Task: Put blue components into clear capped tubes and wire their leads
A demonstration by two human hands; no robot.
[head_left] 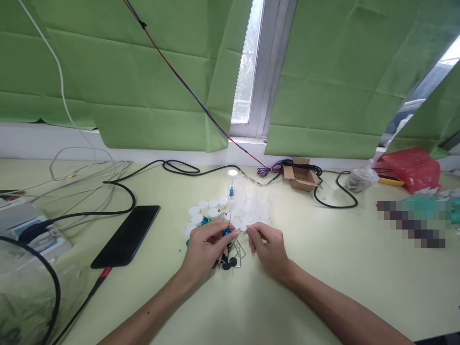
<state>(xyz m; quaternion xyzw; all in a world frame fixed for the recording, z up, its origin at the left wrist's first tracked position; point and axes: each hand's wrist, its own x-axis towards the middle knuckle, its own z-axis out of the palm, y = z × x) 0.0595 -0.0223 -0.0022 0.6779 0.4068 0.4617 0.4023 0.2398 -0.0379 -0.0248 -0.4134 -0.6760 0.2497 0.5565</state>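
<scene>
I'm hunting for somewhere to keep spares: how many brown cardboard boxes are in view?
1. The cardboard box, its flaps open, is at the back of the table, beyond and to the right of the right hand. No other shows.

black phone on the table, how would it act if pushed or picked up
The phone is probably stiff, being a thin slab. Lying flat on the table, it would likely slide rather than roll or tip. Its smooth dark face may feel slippery, and the red-ended cable at its near end might drag along.
</scene>
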